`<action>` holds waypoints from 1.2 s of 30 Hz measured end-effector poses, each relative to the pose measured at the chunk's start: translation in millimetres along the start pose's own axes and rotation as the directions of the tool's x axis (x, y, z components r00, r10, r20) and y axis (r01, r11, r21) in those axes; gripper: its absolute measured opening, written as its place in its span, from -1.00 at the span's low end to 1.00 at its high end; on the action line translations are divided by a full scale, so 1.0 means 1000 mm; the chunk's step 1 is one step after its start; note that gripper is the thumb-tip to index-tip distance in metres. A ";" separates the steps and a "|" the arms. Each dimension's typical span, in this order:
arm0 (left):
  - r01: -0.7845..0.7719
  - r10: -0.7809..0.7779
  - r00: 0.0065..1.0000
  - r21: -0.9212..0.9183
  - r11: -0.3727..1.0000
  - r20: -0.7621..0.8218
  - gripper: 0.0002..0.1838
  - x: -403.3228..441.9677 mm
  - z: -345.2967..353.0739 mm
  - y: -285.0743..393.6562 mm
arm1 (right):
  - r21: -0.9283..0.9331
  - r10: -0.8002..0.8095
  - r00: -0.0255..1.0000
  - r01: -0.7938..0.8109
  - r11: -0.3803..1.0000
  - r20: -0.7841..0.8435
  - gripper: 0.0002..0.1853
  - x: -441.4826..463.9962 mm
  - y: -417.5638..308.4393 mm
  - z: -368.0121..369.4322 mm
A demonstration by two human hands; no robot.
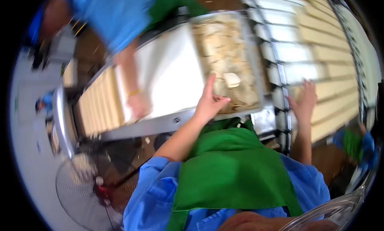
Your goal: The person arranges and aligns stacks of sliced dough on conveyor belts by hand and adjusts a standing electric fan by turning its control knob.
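Note:
My left hand is over the near left edge of a metal tray, its thumb and fingers apart with nothing between them. Pale, flat broken pieces fill the tray. One brighter squarish piece shows just beyond my fingers; whether it lies on the pile or is in the air, I cannot tell. On the right, my right hand has its fingers spread at the edge of rows of pale, flat slabs on a slatted conveyor. Blur hides whether the fingertips touch a slab.
Across from me, a co-worker's hand is over a white board, beside a row of upright pale slabs. A dark rail borders the conveyor. A floor fan stands at lower left. Another person is at far right.

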State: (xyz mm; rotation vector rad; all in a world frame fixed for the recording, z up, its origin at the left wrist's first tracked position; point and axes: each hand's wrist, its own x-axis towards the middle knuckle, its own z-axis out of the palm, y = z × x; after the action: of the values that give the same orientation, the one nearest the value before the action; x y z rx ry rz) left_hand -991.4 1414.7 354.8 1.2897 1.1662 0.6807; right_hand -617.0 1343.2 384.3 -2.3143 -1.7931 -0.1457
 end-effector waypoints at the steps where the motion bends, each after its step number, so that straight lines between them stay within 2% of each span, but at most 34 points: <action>1: -0.007 0.010 0.998 0.053 0.999 -0.057 0.07 -0.016 -0.026 -0.010 | 0.081 -0.071 0.996 0.075 0.994 -0.054 -0.10 0.006 -0.015 -0.001; 3: -0.097 0.147 0.959 0.207 0.974 -0.242 -0.13 -0.052 -0.083 -0.029 | 0.144 -0.214 0.971 0.228 0.963 -0.106 -0.14 0.026 -0.058 0.004; 5: -0.045 0.336 0.843 0.568 0.822 -0.420 -0.28 -0.105 -0.158 -0.075 | 0.381 -0.355 0.927 0.374 0.846 -0.122 -0.20 0.038 -0.150 -0.014; 6: 0.113 0.246 0.802 0.544 0.832 -0.544 -0.37 -0.127 -0.189 -0.084 | 0.424 -0.459 0.883 0.455 0.783 -0.100 -0.24 0.048 -0.205 -0.027; 7: 0.152 0.288 0.720 0.548 0.822 -0.632 -0.34 -0.137 -0.219 -0.109 | 0.461 -0.582 0.801 0.574 0.677 -0.143 -0.22 0.064 -0.246 -0.020; 9: 0.373 0.151 0.583 0.428 0.823 -0.799 -0.32 -0.165 -0.274 -0.120 | 0.539 -0.752 0.631 0.708 0.456 -0.192 -0.19 0.082 -0.350 -0.013; 10: 0.382 0.148 0.564 0.415 0.826 -0.813 -0.32 -0.175 -0.294 -0.127 | 0.579 -0.817 0.546 0.733 0.357 -0.188 -0.18 0.087 -0.400 -0.013; 12: 0.512 -0.010 0.488 0.277 0.813 -0.873 -0.29 -0.192 -0.337 -0.153 | 0.611 -0.913 0.377 0.763 0.211 -0.156 -0.16 0.088 -0.511 -0.013; 13: 0.511 -0.013 0.476 0.264 0.818 -0.880 -0.29 -0.199 -0.355 -0.169 | 0.611 -0.946 0.297 0.776 0.159 -0.130 -0.15 0.089 -0.566 -0.009; 15: 0.461 0.064 0.530 0.351 0.815 -0.846 -0.27 -0.207 -0.381 -0.198 | 0.513 -0.960 0.184 0.857 0.052 -0.210 -0.13 0.094 -0.664 0.035; 17: 0.396 0.019 0.546 0.278 0.875 -0.837 -0.23 -0.202 -0.398 -0.208 | 0.448 -0.976 0.200 0.882 0.143 -0.083 -0.07 0.108 -0.757 0.094; 19: 0.414 -0.013 0.527 0.244 0.877 -0.850 -0.19 -0.195 -0.403 -0.197 | 0.446 -0.939 0.265 0.829 0.337 0.218 -0.06 0.127 -0.836 0.142; 20: 0.429 -0.028 0.520 0.232 0.873 -0.854 -0.18 -0.192 -0.404 -0.194 | 0.449 -0.947 0.247 0.836 0.316 0.207 -0.06 0.126 -0.856 0.158; 21: 0.475 -0.098 0.506 0.181 0.861 -0.857 -0.21 -0.190 -0.404 -0.187 | 0.435 -0.873 0.384 0.760 0.484 0.300 -0.09 0.127 -0.870 0.175; 22: 0.500 -0.072 0.496 0.217 0.838 -0.866 -0.23 -0.188 -0.403 -0.192 | 0.410 -0.776 0.501 0.661 0.629 0.383 -0.12 0.125 -0.889 0.192; 23: 0.525 -0.041 0.488 0.256 0.812 -0.872 -0.25 -0.187 -0.402 -0.197 | 0.433 -0.760 0.578 0.628 0.647 0.298 -0.16 0.109 -0.895 0.219; 24: 0.523 -0.063 0.474 0.223 0.823 -0.878 -0.28 -0.185 -0.403 -0.195 | 0.462 -0.728 0.650 0.588 0.664 0.219 -0.21 0.090 -0.888 0.237; 26: 0.525 -0.088 0.465 0.195 0.828 -0.881 -0.32 -0.183 -0.404 -0.189 | 0.556 -0.741 0.664 0.581 0.594 0.098 -0.24 0.070 -0.870 0.232; 27: 0.514 -0.077 0.482 0.211 0.831 -0.873 -0.31 -0.182 -0.403 -0.193 | 0.506 -0.711 0.699 0.586 0.633 0.081 -0.26 0.072 -0.862 0.245; 29: 0.446 -0.011 0.553 0.284 0.849 -0.833 -0.33 -0.176 -0.399 -0.196 | 0.444 -0.673 0.738 0.589 0.675 0.044 -0.27 0.082 -0.833 0.233; 30: 0.421 0.008 0.592 0.317 0.850 -0.806 -0.34 -0.170 -0.394 -0.192 | 0.428 -0.669 0.740 0.628 0.651 -0.067 -0.27 0.092 -0.813 0.240; 31: 0.393 0.026 0.633 0.350 0.850 -0.774 -0.35 -0.161 -0.389 -0.187 | 0.428 -0.651 0.753 0.622 0.656 -0.095 -0.26 0.104 -0.789 0.241; 32: 0.415 -0.045 0.696 0.351 0.839 -0.716 -0.35 -0.153 -0.384 -0.173 | 0.444 -0.609 0.787 0.583 0.681 -0.099 -0.24 0.113 -0.762 0.236; 35: 0.251 0.070 0.838 0.495 0.832 -0.541 -0.19 -0.128 -0.371 -0.160 | 0.306 -0.487 0.873 0.461 0.833 0.010 -0.22 0.139 -0.679 0.203; 36: 0.244 0.079 0.839 0.501 0.830 -0.539 -0.19 -0.121 -0.369 -0.158 | 0.244 -0.461 0.887 0.443 0.863 0.019 -0.22 0.146 -0.648 0.195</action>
State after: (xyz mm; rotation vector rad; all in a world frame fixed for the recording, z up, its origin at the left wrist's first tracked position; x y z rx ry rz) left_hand -1404.2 1406.8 281.7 1.5583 1.9951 0.6845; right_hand -1215.6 1679.7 292.5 -1.7274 -2.2322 0.0826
